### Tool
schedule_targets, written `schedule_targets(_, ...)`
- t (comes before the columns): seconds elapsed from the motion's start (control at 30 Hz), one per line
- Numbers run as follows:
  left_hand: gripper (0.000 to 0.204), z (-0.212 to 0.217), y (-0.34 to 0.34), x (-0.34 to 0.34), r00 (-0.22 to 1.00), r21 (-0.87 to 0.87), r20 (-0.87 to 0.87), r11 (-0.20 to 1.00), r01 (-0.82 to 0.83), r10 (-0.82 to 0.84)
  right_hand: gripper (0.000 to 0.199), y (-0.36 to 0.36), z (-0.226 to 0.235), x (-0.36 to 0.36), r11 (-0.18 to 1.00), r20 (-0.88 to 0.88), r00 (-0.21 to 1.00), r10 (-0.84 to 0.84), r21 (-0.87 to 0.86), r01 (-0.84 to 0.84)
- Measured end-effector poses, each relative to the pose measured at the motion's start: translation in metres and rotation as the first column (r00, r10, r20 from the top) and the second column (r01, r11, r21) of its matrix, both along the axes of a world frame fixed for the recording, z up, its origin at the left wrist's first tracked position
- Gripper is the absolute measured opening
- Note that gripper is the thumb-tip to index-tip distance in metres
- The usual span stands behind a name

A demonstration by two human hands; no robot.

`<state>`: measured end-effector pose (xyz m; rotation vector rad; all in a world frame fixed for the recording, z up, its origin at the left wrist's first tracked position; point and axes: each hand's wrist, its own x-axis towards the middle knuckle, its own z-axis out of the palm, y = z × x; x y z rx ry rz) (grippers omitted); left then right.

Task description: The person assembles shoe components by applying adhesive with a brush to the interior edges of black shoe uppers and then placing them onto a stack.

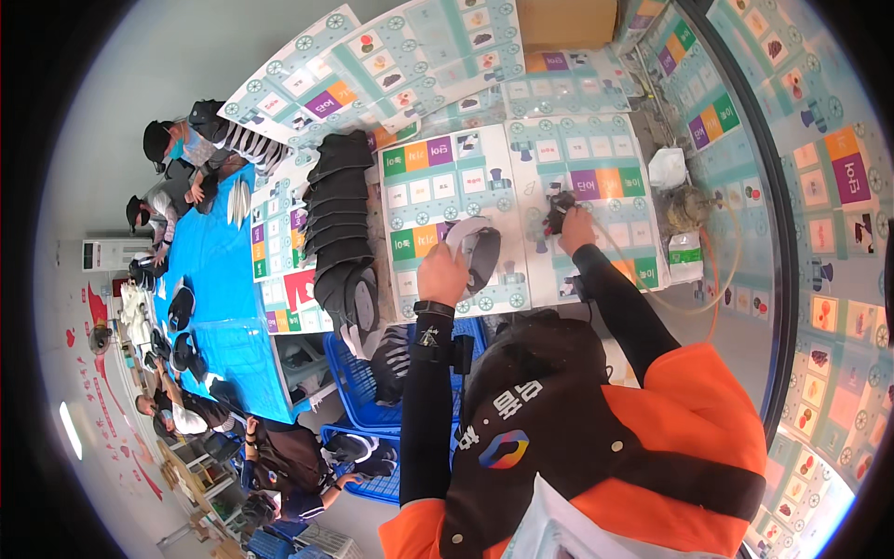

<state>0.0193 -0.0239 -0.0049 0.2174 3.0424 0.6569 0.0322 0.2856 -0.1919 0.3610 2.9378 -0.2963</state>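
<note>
My left hand (442, 276) is closed on the pale rim of a grey cap (482, 259), which is tilted over the printed sheets on the table. To its right, my right hand (576, 230) grips a small dark tool (560, 209), which looks like a spray gun; a thin pale hose (610, 244) runs near it. Fingers cover part of the tool. A gap separates the tool from the cap. Left of my hands, a nested row of black caps (343, 210) lies on the table, with a grey-lined one at its near end.
Printed sheets (447, 200) cover the table and wall. At right are a white bag (667, 169) and a coiled hose (736, 265). Blue crates (368, 377) stand left of my body. Several people work around a blue-covered table (223, 359) farther left.
</note>
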Motion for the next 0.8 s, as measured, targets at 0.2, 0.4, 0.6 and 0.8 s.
schedule_targets(0.2, 0.031, 0.013, 0.018, -0.003, 0.998, -0.022, 0.056, 1.000, 0.017, -0.016, 0.024, -0.008, 0.020, 0.013, 0.908, -0.131, 0.980, -0.148, -0.411, 0.082)
schedule_targets(0.4, 0.035, -0.006, 0.016, -0.002, 0.998, 0.012, -0.019, 0.998, 0.060, -0.060, 0.029, -0.057, 0.120, 0.040, 0.243, 0.447, 0.873, 0.196, -0.884, 0.398)
schedule_targets(0.6, 0.032, 0.000, 0.025, -0.002, 0.998, 0.006, -0.005, 0.998, 0.067, -0.067, 0.028, -0.065, 0.111, 0.052, 0.689, 0.085, 0.991, 0.104, -0.725, -0.010)
schedule_targets(0.8, 0.030, 0.004, 0.022, 0.005, 0.999, 0.015, -0.012, 0.999, 0.049, -0.049, 0.028, -0.062, 0.106, 0.058, 0.706, 0.118, 0.979, 0.164, -0.708, -0.033)
